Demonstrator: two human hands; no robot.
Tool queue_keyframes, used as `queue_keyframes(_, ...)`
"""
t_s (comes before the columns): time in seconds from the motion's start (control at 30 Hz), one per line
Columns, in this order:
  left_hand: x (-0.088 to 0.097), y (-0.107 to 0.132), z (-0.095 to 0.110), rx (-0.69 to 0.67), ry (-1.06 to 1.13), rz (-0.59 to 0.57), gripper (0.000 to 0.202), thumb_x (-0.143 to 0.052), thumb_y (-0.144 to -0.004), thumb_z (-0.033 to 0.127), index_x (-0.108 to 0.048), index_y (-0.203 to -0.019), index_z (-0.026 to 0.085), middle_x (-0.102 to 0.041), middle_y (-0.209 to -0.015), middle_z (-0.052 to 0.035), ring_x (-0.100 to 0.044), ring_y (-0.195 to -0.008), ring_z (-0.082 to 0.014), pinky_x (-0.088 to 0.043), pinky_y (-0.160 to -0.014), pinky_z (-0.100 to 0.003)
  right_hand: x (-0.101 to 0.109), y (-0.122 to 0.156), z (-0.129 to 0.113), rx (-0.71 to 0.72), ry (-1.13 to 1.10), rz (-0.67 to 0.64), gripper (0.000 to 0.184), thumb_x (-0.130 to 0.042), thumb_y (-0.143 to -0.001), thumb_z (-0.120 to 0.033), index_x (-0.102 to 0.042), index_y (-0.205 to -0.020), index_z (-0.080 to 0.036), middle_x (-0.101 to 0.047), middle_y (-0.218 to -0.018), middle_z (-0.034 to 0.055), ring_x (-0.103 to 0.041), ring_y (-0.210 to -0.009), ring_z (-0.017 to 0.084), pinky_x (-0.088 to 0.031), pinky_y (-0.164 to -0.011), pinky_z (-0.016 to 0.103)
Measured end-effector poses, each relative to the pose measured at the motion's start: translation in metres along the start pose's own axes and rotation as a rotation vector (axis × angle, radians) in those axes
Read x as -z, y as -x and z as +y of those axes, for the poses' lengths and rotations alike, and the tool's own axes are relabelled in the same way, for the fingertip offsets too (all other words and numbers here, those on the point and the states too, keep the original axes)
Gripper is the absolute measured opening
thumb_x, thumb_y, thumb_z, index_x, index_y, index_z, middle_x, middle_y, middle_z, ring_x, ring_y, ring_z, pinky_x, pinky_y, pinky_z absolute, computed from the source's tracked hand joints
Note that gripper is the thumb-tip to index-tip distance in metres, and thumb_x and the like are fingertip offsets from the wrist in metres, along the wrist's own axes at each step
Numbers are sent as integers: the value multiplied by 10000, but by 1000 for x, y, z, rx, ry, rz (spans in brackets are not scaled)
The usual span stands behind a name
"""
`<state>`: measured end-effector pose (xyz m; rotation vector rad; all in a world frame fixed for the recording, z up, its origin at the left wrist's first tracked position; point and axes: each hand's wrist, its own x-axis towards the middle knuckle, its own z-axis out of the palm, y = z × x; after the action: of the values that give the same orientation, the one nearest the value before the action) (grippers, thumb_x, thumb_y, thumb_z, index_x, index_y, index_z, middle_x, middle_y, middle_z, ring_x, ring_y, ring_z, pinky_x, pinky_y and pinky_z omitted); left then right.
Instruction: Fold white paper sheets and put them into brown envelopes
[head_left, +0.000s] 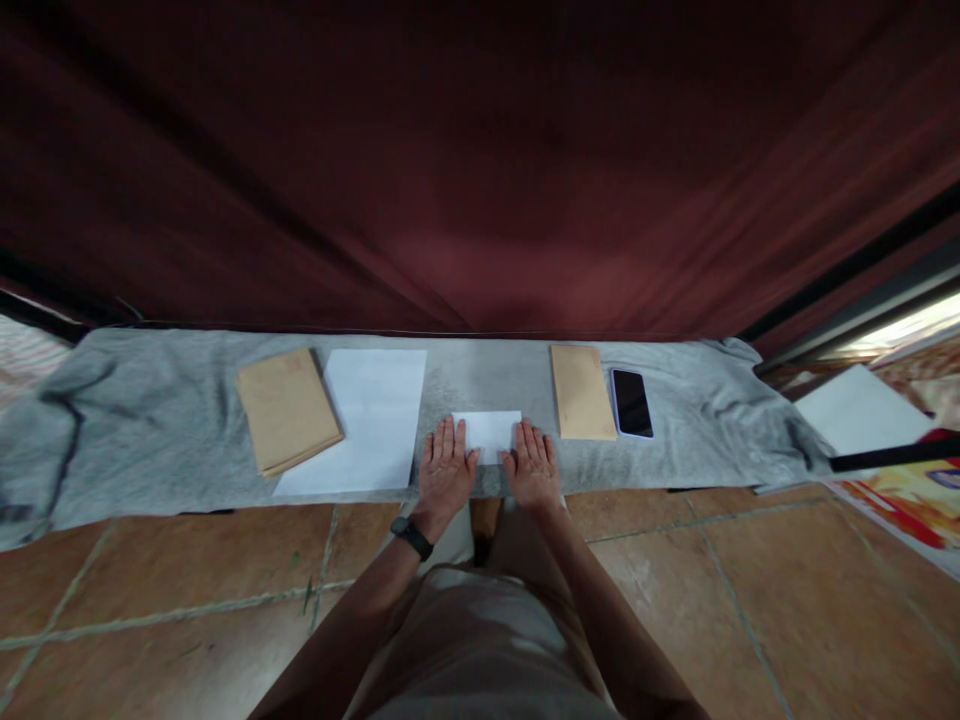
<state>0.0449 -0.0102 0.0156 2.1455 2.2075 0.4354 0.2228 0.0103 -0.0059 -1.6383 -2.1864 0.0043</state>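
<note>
Left hand (pixel 448 468), right hand (pixel 533 465): laid flat, gripping nothing
White paper (pixel 492 432): by surface (pixel 491 375) front edge; press evenly; folds unclear

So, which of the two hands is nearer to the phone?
Right. The right hand lies left of the phone, with a brown envelope between them; the left hand is farther away, at the small white paper's left edge.

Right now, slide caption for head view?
Palms down, left hand and right hand touch opposite ends of a small white paper.
</note>
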Motion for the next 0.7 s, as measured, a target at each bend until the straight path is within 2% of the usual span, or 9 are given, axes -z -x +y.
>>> queue_keyframes(0.4, 0, 2, -1, 61, 77, 63, 639, -421, -993, 380, -367, -1546, 64, -386, -1591, -211, -299, -1514, -352, -201, -1234, -561, -2, 5, 3, -22, 5, 34, 587, -360, -1059, -415, -384, -1551, -97, -470, -1547, 176, -430, -1430, 307, -259, -1190, 503)
queue_keyframes(0.57, 2, -3, -4, 15, 176, 26, 591, -465, -971, 340, -440, -1480, 40, -432, -1558, -241, -352, -1486, -355, -296, -1204, -523, -2, 5, 3, -7, 13, 47, 598, -363, -1060, -424, -374, -1556, -90, -473, -1543, 178, -433, -1430, 307, -262, -1192, 504)
queue_keyframes(0.63, 3, -9, -5, 12, 244, 15, 551, -483, -957, 300, -461, -1461, 76, -487, -1523, -219, -415, -1448, -337, -335, -1186, -504, -2, 5, 3, -5, 15, 49, 598, -363, -1060, -421, -366, -1560, -92, -471, -1546, 175, -428, -1433, 305, -262, -1193, 502)
queue_keyframes(0.7, 4, -17, -6, 65, 333, 23, 518, -504, -942, 276, -484, -1436, 119, -529, -1487, -195, -465, -1403, -321, -359, -1169, -499, -2, 5, 3, -9, 21, 48, 596, -358, -1060, -420, -376, -1554, -87, -469, -1546, 177, -428, -1432, 306, -263, -1192, 500)
